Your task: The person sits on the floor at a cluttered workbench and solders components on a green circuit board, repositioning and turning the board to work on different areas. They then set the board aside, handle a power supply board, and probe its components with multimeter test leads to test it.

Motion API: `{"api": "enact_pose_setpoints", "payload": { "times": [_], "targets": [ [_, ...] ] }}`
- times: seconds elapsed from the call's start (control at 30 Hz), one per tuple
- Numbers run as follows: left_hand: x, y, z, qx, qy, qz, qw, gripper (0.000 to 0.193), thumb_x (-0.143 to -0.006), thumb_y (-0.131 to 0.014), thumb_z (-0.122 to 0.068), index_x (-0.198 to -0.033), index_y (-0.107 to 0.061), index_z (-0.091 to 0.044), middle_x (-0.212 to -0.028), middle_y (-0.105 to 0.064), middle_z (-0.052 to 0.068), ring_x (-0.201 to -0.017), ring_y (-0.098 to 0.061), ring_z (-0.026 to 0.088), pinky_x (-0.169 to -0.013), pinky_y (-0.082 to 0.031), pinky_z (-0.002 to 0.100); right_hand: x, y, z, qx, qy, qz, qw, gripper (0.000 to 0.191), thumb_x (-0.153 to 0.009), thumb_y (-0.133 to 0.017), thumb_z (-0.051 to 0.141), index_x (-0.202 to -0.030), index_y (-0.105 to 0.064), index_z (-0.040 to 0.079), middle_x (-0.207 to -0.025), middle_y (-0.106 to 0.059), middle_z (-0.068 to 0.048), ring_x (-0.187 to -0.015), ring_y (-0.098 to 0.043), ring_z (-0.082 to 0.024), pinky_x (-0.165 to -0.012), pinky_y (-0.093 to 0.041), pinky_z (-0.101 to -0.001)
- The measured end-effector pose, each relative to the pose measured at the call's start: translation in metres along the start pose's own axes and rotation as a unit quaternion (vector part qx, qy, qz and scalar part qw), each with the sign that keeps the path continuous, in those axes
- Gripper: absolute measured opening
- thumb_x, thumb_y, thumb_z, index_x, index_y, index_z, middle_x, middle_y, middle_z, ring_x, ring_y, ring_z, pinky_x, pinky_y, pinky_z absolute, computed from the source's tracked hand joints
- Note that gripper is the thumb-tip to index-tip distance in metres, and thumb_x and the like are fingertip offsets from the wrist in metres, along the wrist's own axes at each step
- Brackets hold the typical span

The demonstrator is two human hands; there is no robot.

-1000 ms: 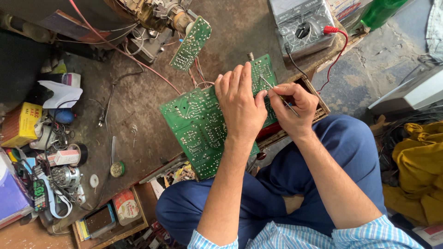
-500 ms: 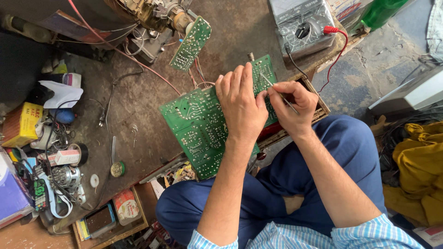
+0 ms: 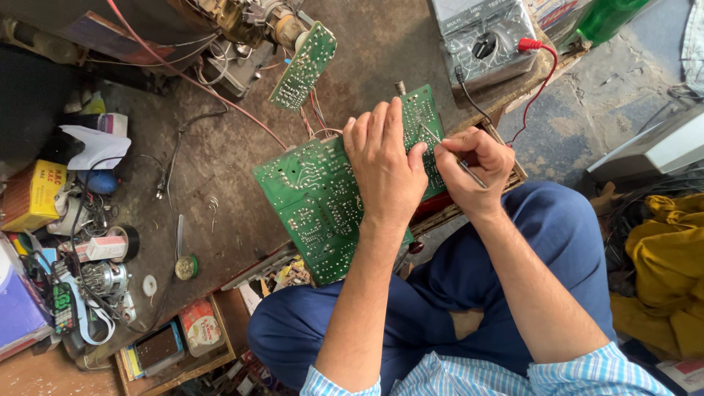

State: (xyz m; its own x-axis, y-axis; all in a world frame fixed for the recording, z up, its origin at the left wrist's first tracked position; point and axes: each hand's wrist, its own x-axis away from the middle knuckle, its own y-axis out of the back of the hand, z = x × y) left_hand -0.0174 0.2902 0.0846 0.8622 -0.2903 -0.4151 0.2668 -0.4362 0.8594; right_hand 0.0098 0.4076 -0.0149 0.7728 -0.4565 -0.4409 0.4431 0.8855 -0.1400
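A large green circuit board (image 3: 315, 205) lies solder side up at the edge of a worn brown workbench (image 3: 227, 191), over my lap. My left hand (image 3: 385, 165) rests flat on the board, fingers spread, pressing it down. My right hand (image 3: 473, 169) grips a thin metal tool (image 3: 447, 150) like a pen, with its tip touching the board's far right part. Wires run from the board's far edge to a smaller green board (image 3: 304, 66) standing tilted further back.
A grey multimeter (image 3: 484, 40) with red and black leads sits at the back right. Clutter fills the left: a yellow box (image 3: 33, 194), tape rolls, a small motor (image 3: 103, 279), a solder tin (image 3: 185, 266). A yellow cloth (image 3: 664, 271) lies at the right, a green bottle (image 3: 605, 18) beyond.
The hands have barely shifted. The board and tool stay in the same place.
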Motion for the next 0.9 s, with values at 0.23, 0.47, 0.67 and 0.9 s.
{"api": "enact_pose_setpoints", "payload": {
  "times": [0.23,0.47,0.67,0.9],
  "targets": [
    [0.0012,-0.0003,-0.0008,-0.01,-0.004,-0.003,1.0,0.074,-0.076,-0.085,-0.014,-0.14,-0.052,0.002,-0.136,-0.056,0.014,-0.131,-0.05,0.034,-0.123,-0.03,0.056,-0.0007,-0.0021,0.0023,0.001,-0.04,-0.009,0.999,0.01,-0.094,-0.077,-0.006,-0.095,-0.067,-0.002,-0.087,-0.071,-0.005,-0.076,-0.063,-0.005,-0.067,-0.049,-0.0215],
    [-0.0014,0.0005,0.0017,-0.004,-0.005,-0.002,1.0,0.074,-0.075,-0.085,-0.016,-0.139,-0.052,0.002,-0.136,-0.057,0.014,-0.13,-0.049,0.035,-0.122,-0.029,0.056,-0.0002,-0.0014,0.0023,-0.002,-0.04,-0.016,0.999,0.011,-0.093,-0.074,-0.008,-0.095,-0.066,-0.001,-0.089,-0.071,-0.007,-0.075,-0.061,-0.007,-0.067,-0.048,-0.021],
    [-0.0013,-0.0014,0.0016,-0.003,0.001,0.002,1.0,0.074,-0.076,-0.085,-0.016,-0.14,-0.052,0.002,-0.136,-0.057,0.014,-0.131,-0.05,0.034,-0.122,-0.029,0.056,-0.0013,0.0007,0.0022,-0.012,0.017,0.022,1.0,0.012,-0.091,-0.072,-0.009,-0.094,-0.063,0.0,-0.091,-0.072,-0.009,-0.082,-0.068,-0.011,-0.072,-0.054,-0.0229],
    [-0.001,0.0003,0.0016,-0.004,0.002,0.004,1.0,0.074,-0.075,-0.085,-0.015,-0.14,-0.052,0.002,-0.136,-0.057,0.014,-0.131,-0.049,0.035,-0.122,-0.029,0.056,-0.0022,-0.0004,0.0051,-0.006,0.005,0.02,1.0,0.012,-0.091,-0.073,-0.009,-0.093,-0.064,-0.001,-0.091,-0.073,-0.008,-0.08,-0.067,-0.011,-0.069,-0.053,-0.0219]
  ]
}}
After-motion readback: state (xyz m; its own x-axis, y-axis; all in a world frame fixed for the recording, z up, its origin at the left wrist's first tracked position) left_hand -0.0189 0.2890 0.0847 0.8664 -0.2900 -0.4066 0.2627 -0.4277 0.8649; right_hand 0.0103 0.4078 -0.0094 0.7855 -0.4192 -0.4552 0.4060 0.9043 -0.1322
